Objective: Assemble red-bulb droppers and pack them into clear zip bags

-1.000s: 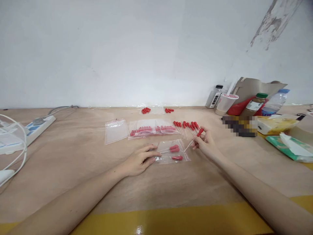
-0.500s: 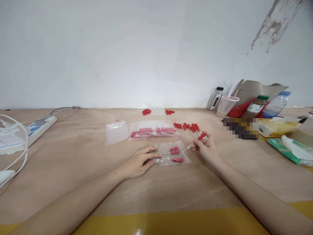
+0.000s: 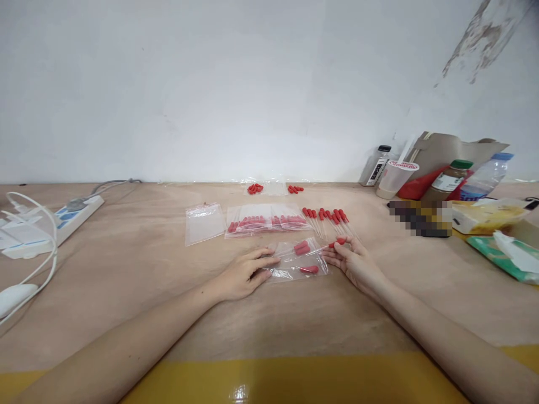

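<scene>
A clear zip bag (image 3: pixel 290 275) lies in front of me with several glass droppers in it, their red rubber bulbs toward the right end. My left hand (image 3: pixel 246 272) has its fingertips on the left end of this bag and holds it there, fingers bent and slightly apart. Between the thumb and fingers of my right hand (image 3: pixel 351 259) is a dropper (image 3: pixel 336 243), pinched by its red bulb. Its glass tube points left, over or into the bag's right end; I cannot tell which. Loose droppers (image 3: pixel 324 217) lie just beyond my right hand.
Filled zip bags (image 3: pixel 255 221) lie beyond, beside a flat bag (image 3: pixel 205 224). Red bulbs (image 3: pixel 255 189) lie near the wall. A power strip (image 3: pixel 80 216) with white cables is at left. Bottles (image 3: pixel 448 182), a cup (image 3: pixel 396 179) and a tissue pack (image 3: pixel 505 255) stand at right.
My right hand has moved slightly left with the dropper, whose tube now reaches the bag's right end. The droppers in the bag have shifted a little. My left hand stays at the bag.
</scene>
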Demonstrator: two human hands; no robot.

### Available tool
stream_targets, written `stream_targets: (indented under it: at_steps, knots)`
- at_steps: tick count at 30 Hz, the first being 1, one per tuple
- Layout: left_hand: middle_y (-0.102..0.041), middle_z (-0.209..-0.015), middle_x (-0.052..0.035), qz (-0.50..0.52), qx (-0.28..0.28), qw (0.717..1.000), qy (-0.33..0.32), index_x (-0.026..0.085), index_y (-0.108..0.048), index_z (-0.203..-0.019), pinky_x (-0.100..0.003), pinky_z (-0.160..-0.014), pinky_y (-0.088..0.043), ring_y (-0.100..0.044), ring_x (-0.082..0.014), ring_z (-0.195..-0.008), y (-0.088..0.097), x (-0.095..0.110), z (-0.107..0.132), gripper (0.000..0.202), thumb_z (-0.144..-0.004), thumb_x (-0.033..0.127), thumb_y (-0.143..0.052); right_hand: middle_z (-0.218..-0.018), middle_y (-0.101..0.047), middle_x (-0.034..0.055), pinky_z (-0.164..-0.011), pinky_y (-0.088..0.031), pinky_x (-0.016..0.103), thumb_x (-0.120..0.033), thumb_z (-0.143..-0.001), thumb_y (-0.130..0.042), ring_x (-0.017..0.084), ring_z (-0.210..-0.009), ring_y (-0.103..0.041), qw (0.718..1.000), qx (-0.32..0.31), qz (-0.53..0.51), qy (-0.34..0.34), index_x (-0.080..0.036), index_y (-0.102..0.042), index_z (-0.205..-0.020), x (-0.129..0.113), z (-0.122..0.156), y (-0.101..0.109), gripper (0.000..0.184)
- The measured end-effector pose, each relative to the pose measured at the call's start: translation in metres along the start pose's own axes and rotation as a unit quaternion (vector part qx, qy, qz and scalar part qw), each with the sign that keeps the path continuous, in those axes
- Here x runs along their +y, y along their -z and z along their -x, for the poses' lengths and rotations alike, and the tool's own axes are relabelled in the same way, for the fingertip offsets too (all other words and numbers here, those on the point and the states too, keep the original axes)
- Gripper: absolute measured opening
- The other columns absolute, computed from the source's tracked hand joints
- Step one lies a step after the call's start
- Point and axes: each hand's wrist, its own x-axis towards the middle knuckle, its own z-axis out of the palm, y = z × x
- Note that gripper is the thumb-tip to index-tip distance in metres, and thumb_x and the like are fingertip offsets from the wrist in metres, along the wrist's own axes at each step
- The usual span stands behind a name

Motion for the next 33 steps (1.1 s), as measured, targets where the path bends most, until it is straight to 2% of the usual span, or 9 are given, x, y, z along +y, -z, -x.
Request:
stream_targets:
  at_steps: [5,10,14,17,22,24,27,29,33]
  knots:
    - [-0.043,-0.131,-0.0043,0.001,-0.006,1.0,0.004,0.026,-0.044,-0.125,-0.037,-0.1,-0.034,-0.039,-0.0196,-0.121,0.002,0.003,-0.001,0.037,-0.089,0.029,-0.04,-0.064,-0.059,-0.0023,-0.049,-0.043,0.021,-0.03,-0.054,-0.075,0.007,-0.05,-0.052,0.986,-0.076,0.15,-0.005,-0.016,-0.055,-0.08,-0.004,0.003,0.004,0.035]
    - [-0.043,-0.131,-0.0039,-0.003,-0.002,1.0,0.003,0.027,-0.043,-0.126,-0.037,-0.1,-0.033,-0.039,-0.0191,-0.121,0.001,0.002,0.0,0.038,-0.088,0.03,-0.04,-0.046,-0.053,-0.0046,-0.04,-0.033,0.02,-0.035,-0.052,-0.074,0.006,-0.041,-0.042,0.958,-0.089,0.273,0.014,-0.013,-0.062,-0.076,-0.001,-0.002,0.002,0.035]
    - [-0.043,-0.13,-0.0045,-0.005,0.001,1.0,-0.004,0.026,-0.043,-0.126,-0.037,-0.1,-0.033,-0.039,-0.0192,-0.121,0.0,0.001,0.0,0.037,-0.089,0.031,-0.039,-0.056,-0.06,-0.0011,-0.045,-0.037,0.02,-0.037,-0.053,-0.073,0.008,-0.048,-0.05,0.954,-0.139,0.265,0.017,-0.013,-0.064,-0.081,0.0,-0.002,-0.001,0.037]
    - [-0.044,-0.129,-0.0046,-0.003,0.003,1.0,-0.009,0.026,-0.044,-0.125,-0.037,-0.1,-0.034,-0.04,-0.0192,-0.12,0.001,0.002,-0.001,0.036,-0.089,0.03,-0.038,-0.056,-0.058,-0.0019,-0.039,-0.033,0.019,-0.041,-0.06,-0.067,0.007,-0.044,-0.048,0.952,-0.181,0.245,-0.018,-0.014,-0.063,-0.09,-0.005,0.002,0.0,0.04]
    - [-0.044,-0.129,-0.0045,0.002,0.0,1.0,-0.014,0.026,-0.047,-0.12,-0.036,-0.098,-0.035,-0.04,-0.0189,-0.12,0.003,0.004,0.0,0.032,-0.089,0.027,-0.038,-0.049,-0.049,-0.0059,-0.035,-0.028,0.018,-0.039,-0.065,-0.062,0.007,-0.037,-0.04,0.951,-0.105,0.291,-0.008,-0.016,-0.057,-0.091,-0.014,-0.012,0.009,0.035]
    - [-0.045,-0.128,-0.0048,0.005,0.0,1.0,-0.014,0.025,-0.051,-0.115,-0.035,-0.098,-0.036,-0.04,-0.019,-0.12,0.004,0.005,0.0,0.028,-0.089,0.027,-0.038,-0.053,-0.052,-0.0035,-0.039,-0.032,0.02,-0.032,-0.065,-0.061,0.008,-0.042,-0.044,0.925,-0.035,0.375,0.056,-0.016,-0.056,-0.078,-0.018,-0.028,0.012,0.022]
    - [-0.045,-0.127,-0.0048,0.01,-0.003,1.0,-0.011,0.025,-0.052,-0.113,-0.035,-0.098,-0.036,-0.041,-0.0192,-0.12,0.005,0.006,0.0,0.028,-0.089,0.028,-0.038,-0.067,-0.06,0.0033,-0.056,-0.04,0.024,-0.02,-0.065,-0.057,0.013,-0.059,-0.054,0.825,0.04,0.54,0.16,-0.016,-0.054,-0.07,-0.024,-0.056,0.011,0.007]
    - [-0.045,-0.127,-0.0046,0.013,-0.005,1.0,-0.009,0.025,-0.052,-0.114,-0.035,-0.098,-0.036,-0.041,-0.0195,-0.12,0.005,0.006,0.0,0.028,-0.089,0.028,-0.038,-0.076,-0.063,0.0075,-0.063,-0.041,0.025,-0.017,-0.067,-0.053,0.016,-0.07,-0.057,0.77,0.061,0.612,0.168,-0.015,-0.055,-0.074,-0.027,-0.072,0.004,0.008]
    - [-0.043,-0.13,-0.0051,0.008,-0.009,1.0,0.001,0.025,-0.053,-0.115,-0.035,-0.099,-0.035,-0.04,-0.0197,-0.12,0.004,0.006,0.0,0.03,-0.089,0.029,-0.039,-0.088,-0.063,0.0164,-0.066,-0.041,0.028,-0.025,-0.074,-0.049,0.024,-0.084,-0.06,0.718,0.092,0.681,0.111,-0.011,-0.055,-0.088,-0.027,-0.094,-0.013,0.02]
